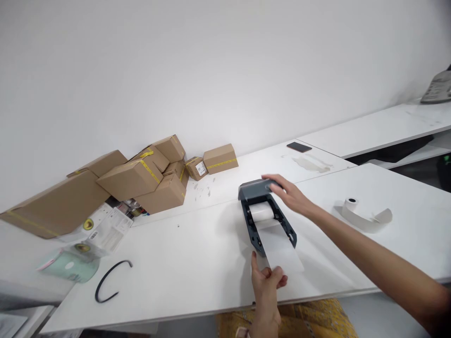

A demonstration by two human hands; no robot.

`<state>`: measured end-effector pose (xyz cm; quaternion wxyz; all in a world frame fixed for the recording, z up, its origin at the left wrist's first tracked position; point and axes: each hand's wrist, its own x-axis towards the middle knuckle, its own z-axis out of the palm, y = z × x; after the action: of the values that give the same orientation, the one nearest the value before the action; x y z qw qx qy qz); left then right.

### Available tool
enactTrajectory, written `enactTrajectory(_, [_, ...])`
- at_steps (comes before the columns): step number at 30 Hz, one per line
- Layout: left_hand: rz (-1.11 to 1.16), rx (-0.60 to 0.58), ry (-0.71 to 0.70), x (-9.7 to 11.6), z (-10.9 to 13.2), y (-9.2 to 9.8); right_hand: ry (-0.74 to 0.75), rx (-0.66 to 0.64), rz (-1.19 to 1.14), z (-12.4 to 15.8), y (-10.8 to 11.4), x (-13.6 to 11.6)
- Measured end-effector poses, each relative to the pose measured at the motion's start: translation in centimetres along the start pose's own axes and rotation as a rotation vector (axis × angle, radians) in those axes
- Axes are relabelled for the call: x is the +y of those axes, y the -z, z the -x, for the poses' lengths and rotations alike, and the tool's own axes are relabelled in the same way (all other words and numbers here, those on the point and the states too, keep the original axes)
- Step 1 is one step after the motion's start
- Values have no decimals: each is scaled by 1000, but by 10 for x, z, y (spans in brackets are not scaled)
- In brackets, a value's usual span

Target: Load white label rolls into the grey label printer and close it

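Note:
A dark label printer [249,225] stands on the white table with its lid [254,189] raised. Inside it lies a white paper roll [261,211], and a paper strip [280,244] runs out over the front toward me. At the near end, my left hand [267,284] pinches the strip's left edge, one finger pointing up by the printer's front corner. My right hand [287,192] grips the right side of the lid, thumb on top and fingers behind its far edge.
Cardboard boxes [134,178] are piled at the back left. A black headband-like curve [102,281] and a mint-green pouch [73,266] lie at left. A loose paper roll [351,203] with an unwound tail sits at right. A phone [299,147] rests near the wall.

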<state>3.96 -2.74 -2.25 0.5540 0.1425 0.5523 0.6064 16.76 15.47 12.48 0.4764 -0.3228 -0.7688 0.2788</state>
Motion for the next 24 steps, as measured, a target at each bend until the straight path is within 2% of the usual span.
enactTrajectory(4, [-44, -31, -54, 3, 3, 2, 147, 14, 122, 76, -11, 20])
enactTrajectory(7, [-54, -23, -85, 5, 5, 2, 180, 1, 178, 104, -19, 32])
enactTrajectory(13, [-76, -59, -123, 8, 6, 3, 165, -16, 209, 119, -25, 36])
enactTrajectory(17, [-102, -71, -113, 8, 5, 3, 160, 20, 198, 127, -29, 35])
enactTrajectory(19, [-114, -89, -117, 7, 5, 5, 130, 88, 166, 128, -34, 33])
enactTrajectory(22, [-158, -113, -134, 6, 5, 10, 22, 256, 76, 123, -44, 29])
enactTrajectory(24, [-220, -30, -195, 11, 4, 13, -75, 354, 1, 120, -53, 30])
